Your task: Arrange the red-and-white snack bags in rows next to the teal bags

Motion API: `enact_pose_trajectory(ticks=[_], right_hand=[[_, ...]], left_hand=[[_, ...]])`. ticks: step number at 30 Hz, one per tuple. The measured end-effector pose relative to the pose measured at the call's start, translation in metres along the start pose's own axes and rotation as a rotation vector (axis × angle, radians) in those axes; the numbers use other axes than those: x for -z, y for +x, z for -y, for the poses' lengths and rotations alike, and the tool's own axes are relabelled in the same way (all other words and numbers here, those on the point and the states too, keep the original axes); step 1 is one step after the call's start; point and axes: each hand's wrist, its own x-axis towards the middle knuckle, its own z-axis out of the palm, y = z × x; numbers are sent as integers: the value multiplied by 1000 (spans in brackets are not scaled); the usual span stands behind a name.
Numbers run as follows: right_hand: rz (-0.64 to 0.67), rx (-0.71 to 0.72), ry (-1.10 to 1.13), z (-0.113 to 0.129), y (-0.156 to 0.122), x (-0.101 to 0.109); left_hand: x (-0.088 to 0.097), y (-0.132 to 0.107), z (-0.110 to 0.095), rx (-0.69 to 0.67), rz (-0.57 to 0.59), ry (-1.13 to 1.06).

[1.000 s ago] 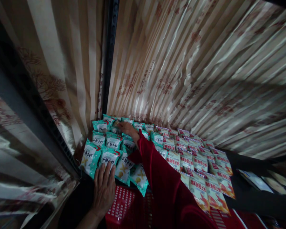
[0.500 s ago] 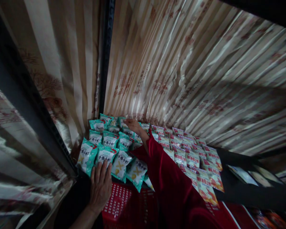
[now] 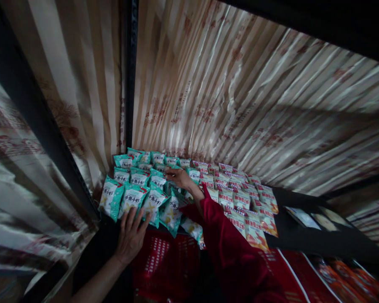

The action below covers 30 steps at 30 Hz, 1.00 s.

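Note:
Several teal snack packets (image 3: 135, 191) lie in rows on the left half of a dark shelf. Red-and-white snack packets (image 3: 240, 198) fill the rows to their right. My left hand (image 3: 131, 235) rests flat, fingers spread, against the front row of teal packets at the shelf's edge. My right hand (image 3: 178, 176), in a red sleeve, reaches into the middle rows and lies palm down on the teal packets, fingers stretched. I cannot see anything held in it.
A striped, patterned curtain (image 3: 240, 92) hangs behind the shelf. A black upright post (image 3: 129, 75) stands at the back left. A red plastic basket (image 3: 167, 265) sits below the shelf's front edge. A dark shelf board (image 3: 303, 240) continues to the right, with printed packets below.
My right hand has drawn back from the rear row toward the middle rows. My left hand stays on the front teal packets. The view has tilted slightly upward.

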Motion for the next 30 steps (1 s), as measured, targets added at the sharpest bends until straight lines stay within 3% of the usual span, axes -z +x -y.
enact_pose_trajectory(ticks=[8,18,24,30], right_hand=[[-13,-38,-128,15,-2,-8],[-30,-31,-182,28,7,-13],[-61,4,-126,16,7,-13],[-133,-170,-193,0,9,3]], left_hand=[[-2,4,-9,-207,71,84],[-10,28,-10,-251,62,127],[-17,25,-10,-214,75,106],[-23,24,-8,-221,90,52]])
